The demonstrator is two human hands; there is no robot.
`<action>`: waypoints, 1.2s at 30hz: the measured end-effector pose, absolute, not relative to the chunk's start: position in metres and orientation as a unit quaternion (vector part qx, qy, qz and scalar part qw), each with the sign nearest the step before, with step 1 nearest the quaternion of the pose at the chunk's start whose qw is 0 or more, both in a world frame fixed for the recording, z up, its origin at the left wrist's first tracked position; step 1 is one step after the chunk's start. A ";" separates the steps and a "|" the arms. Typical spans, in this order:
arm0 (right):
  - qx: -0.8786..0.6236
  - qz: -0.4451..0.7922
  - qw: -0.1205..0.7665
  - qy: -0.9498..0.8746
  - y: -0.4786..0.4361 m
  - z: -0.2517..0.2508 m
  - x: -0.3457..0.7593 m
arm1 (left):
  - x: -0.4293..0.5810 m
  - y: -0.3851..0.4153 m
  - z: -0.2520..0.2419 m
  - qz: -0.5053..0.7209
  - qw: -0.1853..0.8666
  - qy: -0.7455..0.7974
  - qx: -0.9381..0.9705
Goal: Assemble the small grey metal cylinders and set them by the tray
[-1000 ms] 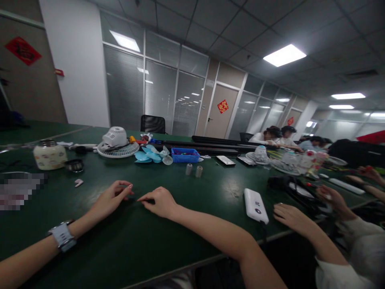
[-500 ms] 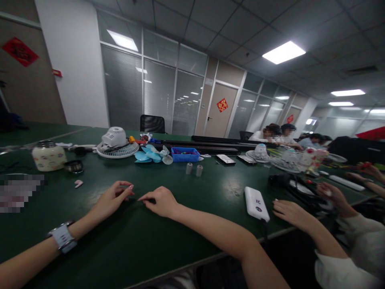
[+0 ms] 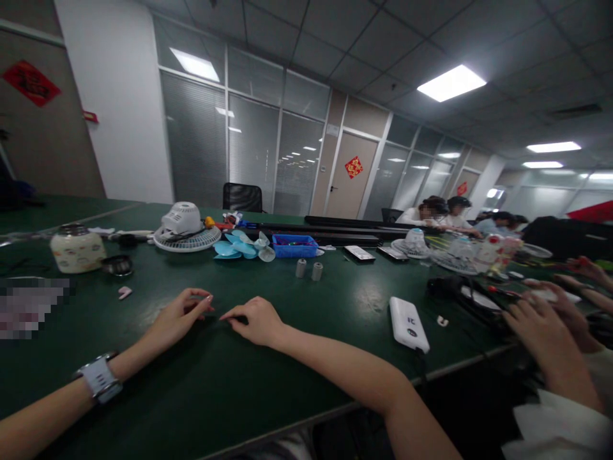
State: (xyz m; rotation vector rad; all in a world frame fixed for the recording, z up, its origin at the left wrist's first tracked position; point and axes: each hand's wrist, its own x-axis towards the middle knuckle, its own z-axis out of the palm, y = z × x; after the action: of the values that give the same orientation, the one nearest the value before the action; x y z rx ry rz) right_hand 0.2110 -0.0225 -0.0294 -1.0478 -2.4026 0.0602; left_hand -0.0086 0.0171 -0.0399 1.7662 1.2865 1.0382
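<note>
My left hand (image 3: 184, 312) rests on the green table (image 3: 191, 396), a watch (image 3: 100, 378) on its wrist. Its fingers bend loosely and stand apart, with nothing visible in them. Facing it across a small gap, my right hand (image 3: 258, 321) lies on the tabletop with the index finger stretched toward the left hand and the thumb a little below, also holding nothing visible. Left of my hands lies a small pink piece (image 3: 125, 292). Beyond them stand two small metal cylinders (image 3: 301, 268), and a white power bank (image 3: 408, 324) lies to the right.
At the back are a fan part with a white grille (image 3: 186, 239), light-blue fan blades (image 3: 244, 246), a blue basket (image 3: 294, 246) and a hard drive (image 3: 359, 253). A cream jar (image 3: 77, 249) stands at left. A co-worker's hands (image 3: 541, 319) are at right, near a small white piece (image 3: 442, 321).
My own hands have stayed still. The co-worker's near hand has moved right, away from the power bank, to meet the other hand; a small white piece now shows where it was.
</note>
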 end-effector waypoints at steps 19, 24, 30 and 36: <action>-0.386 0.035 0.256 -0.886 -0.026 -0.026 0.210 | -0.007 0.017 -0.039 0.403 0.355 0.490 0.687; -0.391 0.032 0.254 -0.884 -0.025 -0.027 0.210 | -0.007 0.018 -0.040 0.405 0.347 0.496 0.686; -0.386 0.040 0.255 -0.885 -0.028 -0.023 0.211 | -0.007 0.014 -0.036 0.397 0.344 0.497 0.690; -0.380 0.033 0.256 -0.888 -0.026 -0.025 0.211 | -0.007 0.013 -0.036 0.398 0.342 0.501 0.689</action>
State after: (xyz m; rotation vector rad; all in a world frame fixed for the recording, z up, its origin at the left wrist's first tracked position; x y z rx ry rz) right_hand 0.2110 -0.0262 -0.0253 -1.0300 -2.4108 0.0908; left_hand -0.0071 0.0130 -0.0356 1.7909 1.3016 1.0346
